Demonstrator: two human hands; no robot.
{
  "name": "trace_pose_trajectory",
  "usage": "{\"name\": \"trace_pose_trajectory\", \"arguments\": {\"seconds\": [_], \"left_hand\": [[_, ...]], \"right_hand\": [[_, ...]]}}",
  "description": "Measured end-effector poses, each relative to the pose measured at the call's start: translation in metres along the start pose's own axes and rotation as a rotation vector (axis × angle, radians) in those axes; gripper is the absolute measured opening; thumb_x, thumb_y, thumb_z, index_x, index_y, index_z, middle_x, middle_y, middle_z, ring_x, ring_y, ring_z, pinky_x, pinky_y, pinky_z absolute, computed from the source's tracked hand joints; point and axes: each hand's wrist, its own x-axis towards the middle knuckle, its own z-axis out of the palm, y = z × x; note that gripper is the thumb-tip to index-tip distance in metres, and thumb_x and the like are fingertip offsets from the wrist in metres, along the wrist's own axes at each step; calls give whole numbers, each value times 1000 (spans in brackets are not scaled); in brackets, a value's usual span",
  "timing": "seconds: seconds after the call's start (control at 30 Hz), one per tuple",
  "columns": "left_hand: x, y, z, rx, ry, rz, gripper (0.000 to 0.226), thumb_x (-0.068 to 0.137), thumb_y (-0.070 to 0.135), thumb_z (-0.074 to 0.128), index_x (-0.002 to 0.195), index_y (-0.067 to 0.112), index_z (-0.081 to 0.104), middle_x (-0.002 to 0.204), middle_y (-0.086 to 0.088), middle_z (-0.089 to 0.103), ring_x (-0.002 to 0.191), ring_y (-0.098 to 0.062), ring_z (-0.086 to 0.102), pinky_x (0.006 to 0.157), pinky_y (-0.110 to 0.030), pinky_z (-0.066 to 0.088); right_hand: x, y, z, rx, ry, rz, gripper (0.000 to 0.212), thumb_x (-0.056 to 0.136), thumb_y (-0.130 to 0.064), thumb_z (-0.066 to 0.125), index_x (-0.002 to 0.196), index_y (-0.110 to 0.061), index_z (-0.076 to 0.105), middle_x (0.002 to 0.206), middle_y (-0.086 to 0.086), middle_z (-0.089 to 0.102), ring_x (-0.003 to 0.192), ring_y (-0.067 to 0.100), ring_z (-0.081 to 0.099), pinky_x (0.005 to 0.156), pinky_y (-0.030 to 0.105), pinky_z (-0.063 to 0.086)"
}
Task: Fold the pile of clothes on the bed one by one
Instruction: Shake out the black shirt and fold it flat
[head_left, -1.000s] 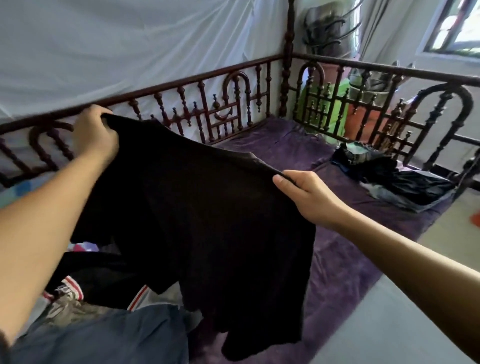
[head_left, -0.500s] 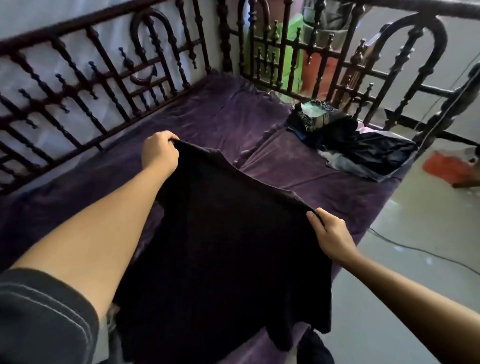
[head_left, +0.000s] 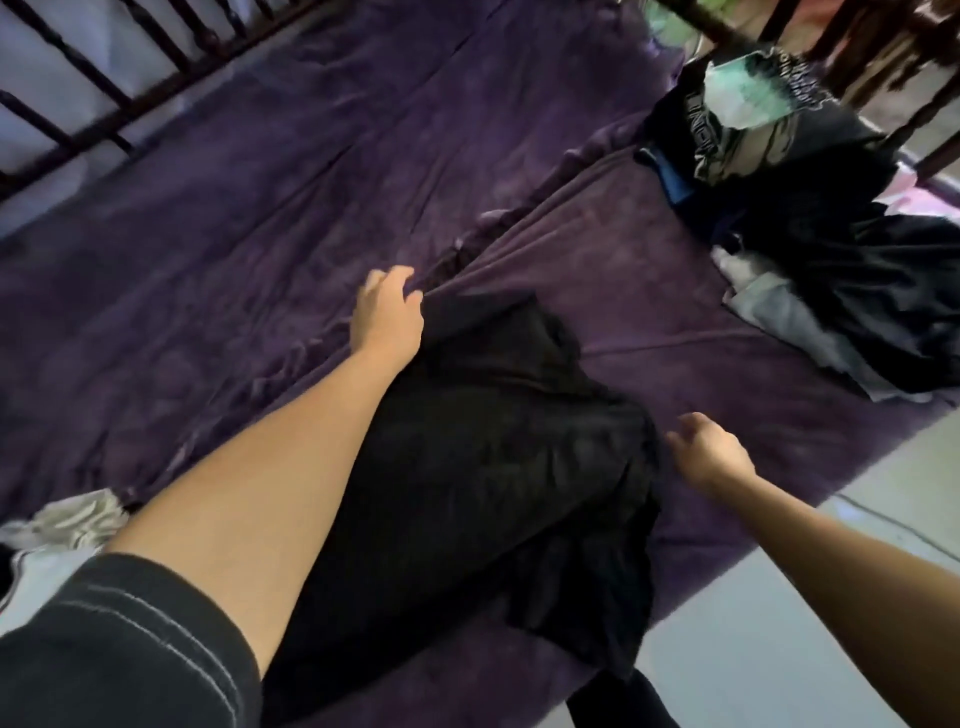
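Note:
A black shirt (head_left: 483, 467) lies spread on the purple bed sheet (head_left: 208, 234), its lower hem hanging over the bed's near edge. My left hand (head_left: 387, 309) grips the shirt's far left corner and holds it down against the sheet. At the shirt's right edge my right hand (head_left: 709, 457) pinches the cloth with curled fingers, low over the bed. The unfolded pile (head_left: 67, 519) shows only as grey and white cloth at the lower left, mostly hidden by my left arm.
A stack of dark folded clothes (head_left: 810, 218) sits at the bed's far right corner. A dark wooden rail (head_left: 104, 98) runs along the far side. The pale floor (head_left: 779, 623) lies beyond the bed's right edge.
The shirt has come down from hanging in the air and now lies on the sheet. Both hands moved forward and down with it, and the view tilted down.

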Motion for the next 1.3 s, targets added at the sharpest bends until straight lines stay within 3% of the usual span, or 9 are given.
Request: {"name": "trace_pose_trajectory", "arguments": {"seconds": [0.17, 0.37, 0.47, 0.6, 0.67, 0.77, 0.97, 1.13, 1.3], "left_hand": [[-77, -87, 11, 50, -128, -280, 23, 97, 19, 51, 118, 18, 59, 118, -7, 55, 104, -28, 56, 87, -42, 49], [-209, -166, 51, 155, -412, -461, 13, 92, 18, 53, 87, 23, 64, 87, -2, 67, 76, -21, 62, 63, -31, 51], [-267, -194, 80, 290, -567, -384, 10, 91, 21, 54, 89, 25, 63, 97, 0, 66, 88, -21, 62, 69, -29, 45], [-322, -231, 110, 552, -621, -243, 32, 84, 33, 65, 113, 25, 55, 115, 0, 52, 108, -22, 49, 84, -35, 40], [-335, -247, 117, 581, -504, -213, 41, 75, 24, 73, 112, 24, 55, 109, -3, 51, 102, -24, 49, 79, -38, 40], [-340, -265, 116, 578, -408, -164, 33, 78, 8, 64, 109, 20, 60, 105, -6, 54, 98, -27, 51, 78, -40, 40], [-360, -268, 80, 449, -402, -81, 26, 61, -8, 69, 79, 10, 63, 74, -8, 64, 70, -31, 62, 63, -38, 49], [-405, -254, 70, 398, -503, 12, 28, 62, 26, 73, 83, 14, 60, 71, -6, 61, 65, -27, 62, 54, -32, 49], [-418, -255, 78, 518, -517, -144, 37, 85, 5, 58, 116, 21, 46, 118, -3, 46, 109, -22, 51, 79, -31, 49]], "right_hand": [[-5, -28, 23, -138, -127, -106, 34, 92, -33, 54, 124, -23, 56, 118, 11, 65, 108, 34, 59, 78, 35, 44], [-51, -39, 73, -455, -341, -487, 13, 86, -39, 60, 87, -27, 62, 96, -2, 67, 99, 26, 62, 71, 29, 40], [-71, -25, 109, -642, -469, -647, 48, 75, -59, 66, 112, -29, 61, 117, -5, 58, 117, 19, 53, 85, 29, 42], [-95, 1, 153, -921, -500, -598, 108, 62, -65, 69, 151, -26, 21, 158, 7, 14, 147, 27, 12, 112, 43, 27], [-103, 10, 166, -910, -358, -633, 83, 66, -46, 74, 141, -23, 45, 155, 13, 28, 144, 30, 26, 105, 47, 38], [-111, 16, 172, -685, -57, -775, 14, 66, -15, 66, 79, -12, 70, 92, 14, 71, 87, 36, 69, 67, 44, 55], [-131, 8, 116, -525, 137, -425, 23, 87, -12, 51, 105, -18, 64, 106, 11, 70, 93, 38, 65, 71, 38, 45], [-142, 25, 75, -683, 95, -477, 19, 91, -26, 51, 108, -24, 60, 110, 5, 69, 99, 35, 62, 72, 36, 42], [-148, 50, 68, -909, 7, -511, 19, 80, -16, 55, 95, -25, 62, 107, -5, 68, 106, 23, 59, 77, 31, 42]]}}
